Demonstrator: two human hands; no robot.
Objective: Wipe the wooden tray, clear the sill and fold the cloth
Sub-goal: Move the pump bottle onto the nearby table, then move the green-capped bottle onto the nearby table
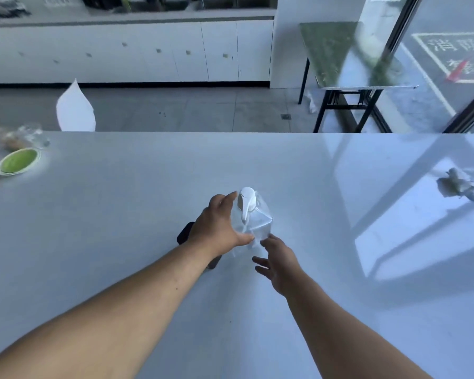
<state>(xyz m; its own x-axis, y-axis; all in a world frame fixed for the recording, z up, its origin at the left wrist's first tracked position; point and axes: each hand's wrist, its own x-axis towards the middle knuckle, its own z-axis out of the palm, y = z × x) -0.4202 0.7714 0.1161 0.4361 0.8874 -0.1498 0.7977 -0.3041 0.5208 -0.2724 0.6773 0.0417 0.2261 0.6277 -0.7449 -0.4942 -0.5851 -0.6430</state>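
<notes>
A clear plastic spray bottle (253, 220) with a white trigger head stands upright on the white table (121, 214), near its middle. My left hand (216, 228) is spread around the bottle's left side, thumb against its lower body and fingers by the white head. My right hand (278, 262) hovers open just below and right of the bottle, fingers apart, holding nothing. A crumpled white cloth (461, 184) lies at the table's right edge. No wooden tray or sill shows.
A dark flat object (186, 232) lies on the table, mostly hidden under my left wrist. A green bowl (18, 161) and wrapped items sit at the far left. Beyond the table stand a white chair back (75, 109), white cabinets and a green-topped folding table (348, 56).
</notes>
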